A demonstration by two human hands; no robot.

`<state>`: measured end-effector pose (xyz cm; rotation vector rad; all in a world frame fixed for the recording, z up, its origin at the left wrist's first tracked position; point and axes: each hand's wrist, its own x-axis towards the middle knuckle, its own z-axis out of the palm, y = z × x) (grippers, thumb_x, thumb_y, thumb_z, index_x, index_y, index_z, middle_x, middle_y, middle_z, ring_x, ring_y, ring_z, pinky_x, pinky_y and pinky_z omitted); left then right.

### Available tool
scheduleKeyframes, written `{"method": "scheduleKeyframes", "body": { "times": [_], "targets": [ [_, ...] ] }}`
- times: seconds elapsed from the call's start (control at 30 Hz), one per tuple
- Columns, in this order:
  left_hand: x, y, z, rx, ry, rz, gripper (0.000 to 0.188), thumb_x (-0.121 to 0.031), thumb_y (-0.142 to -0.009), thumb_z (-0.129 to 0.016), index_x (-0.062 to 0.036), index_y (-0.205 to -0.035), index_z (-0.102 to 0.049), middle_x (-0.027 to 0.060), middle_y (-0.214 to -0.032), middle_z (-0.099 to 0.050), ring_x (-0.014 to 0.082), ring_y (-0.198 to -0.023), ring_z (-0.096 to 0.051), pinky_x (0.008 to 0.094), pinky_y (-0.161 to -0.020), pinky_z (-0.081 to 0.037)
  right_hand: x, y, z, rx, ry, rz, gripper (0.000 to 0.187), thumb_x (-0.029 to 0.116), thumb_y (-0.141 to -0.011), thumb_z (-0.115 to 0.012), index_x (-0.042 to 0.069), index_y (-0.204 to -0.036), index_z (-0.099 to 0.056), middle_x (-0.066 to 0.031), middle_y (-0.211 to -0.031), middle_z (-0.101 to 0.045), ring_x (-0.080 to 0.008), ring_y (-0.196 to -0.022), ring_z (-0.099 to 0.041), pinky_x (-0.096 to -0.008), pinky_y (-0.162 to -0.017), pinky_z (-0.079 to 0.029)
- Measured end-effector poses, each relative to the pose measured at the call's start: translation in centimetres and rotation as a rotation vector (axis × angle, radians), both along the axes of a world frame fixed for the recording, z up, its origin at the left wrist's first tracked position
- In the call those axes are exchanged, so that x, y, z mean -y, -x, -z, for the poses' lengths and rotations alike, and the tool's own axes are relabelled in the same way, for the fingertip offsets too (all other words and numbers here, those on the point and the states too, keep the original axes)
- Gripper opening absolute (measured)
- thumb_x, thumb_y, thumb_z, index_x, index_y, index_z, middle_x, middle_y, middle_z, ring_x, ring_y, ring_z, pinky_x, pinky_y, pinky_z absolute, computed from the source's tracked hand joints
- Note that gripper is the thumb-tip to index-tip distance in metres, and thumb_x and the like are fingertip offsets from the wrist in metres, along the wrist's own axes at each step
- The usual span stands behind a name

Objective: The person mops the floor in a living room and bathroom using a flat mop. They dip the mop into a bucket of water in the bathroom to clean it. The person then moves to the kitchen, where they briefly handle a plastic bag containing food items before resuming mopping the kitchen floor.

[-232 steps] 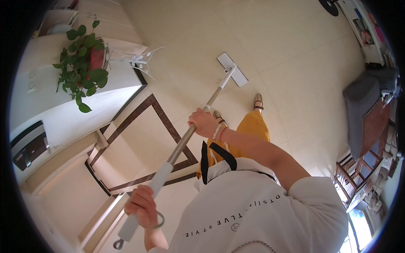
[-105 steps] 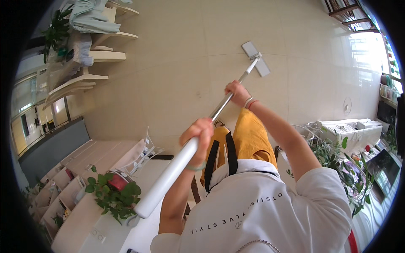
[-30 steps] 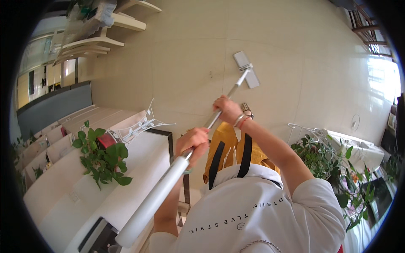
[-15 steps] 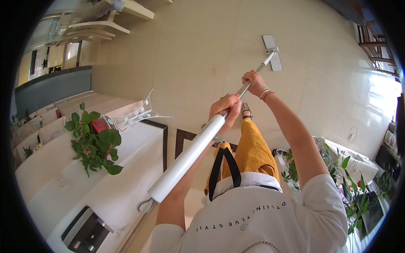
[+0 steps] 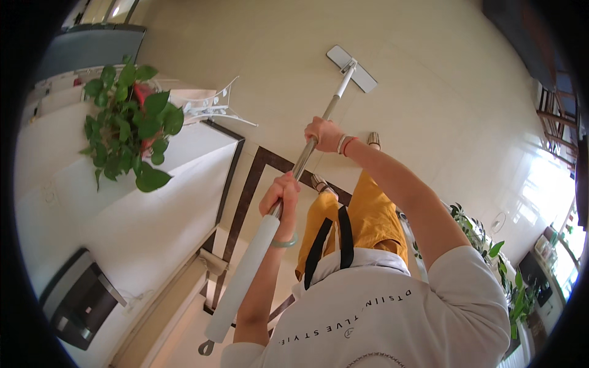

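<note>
A flat mop slants across the middle, its rectangular grey-white head lying on the beige floor at the far side. My right hand wraps round the silver pole about midway along it; a red band and a pale band circle that wrist. Lower down, my left hand is closed on the same pole, just above the thick white sleeve, with a green bangle on the wrist. A grey hanging loop ends the handle near my left elbow.
A leafy potted plant stands on a white counter at left, beside a white wire stand. My sandalled feet are on the floor by a dark border strip. More plants stand at right; wooden chairs are at far right.
The mop head has swung left across the floor and turned. Both hands have moved left, still on the pole, and the handle stands steeper. The whole view has shifted too.
</note>
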<state>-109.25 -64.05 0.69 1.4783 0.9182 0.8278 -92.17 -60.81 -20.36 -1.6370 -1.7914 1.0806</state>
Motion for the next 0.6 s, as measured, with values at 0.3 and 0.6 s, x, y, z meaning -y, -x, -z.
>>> {"method": "scheduleKeyframes", "body": {
  "times": [0.3,0.6],
  "targets": [
    [8.1,15.7,-4.1,-0.142,0.086,-0.289,0.023,-0.006,-0.094,-0.045,-0.0044,-0.071,-0.039,0.0055,-0.070,-0.050,0.0119,-0.067,-0.045,0.0431,-0.095,-0.041,5.9,17.9,-3.5,0.115,0.159,-0.387,0.013,0.019,-0.072,-0.066,0.016,-0.085,-0.065,-0.0060,-0.087,-0.059,-0.0251,-0.098,-0.054,-0.0495,-0.073,-0.047],
    [16.7,23.9,-5.8,-0.131,0.185,-0.588,0.021,-0.011,-0.097,-0.039,-0.0066,-0.077,-0.037,0.0108,-0.071,-0.058,0.0224,-0.080,-0.057,0.0516,-0.102,-0.037,10.5,26.6,-7.7,0.066,0.249,-0.816,0.017,0.024,-0.081,-0.062,0.010,-0.090,-0.067,-0.0076,-0.092,-0.064,-0.0257,-0.101,-0.053,-0.0509,-0.074,-0.048]
  ]
}}
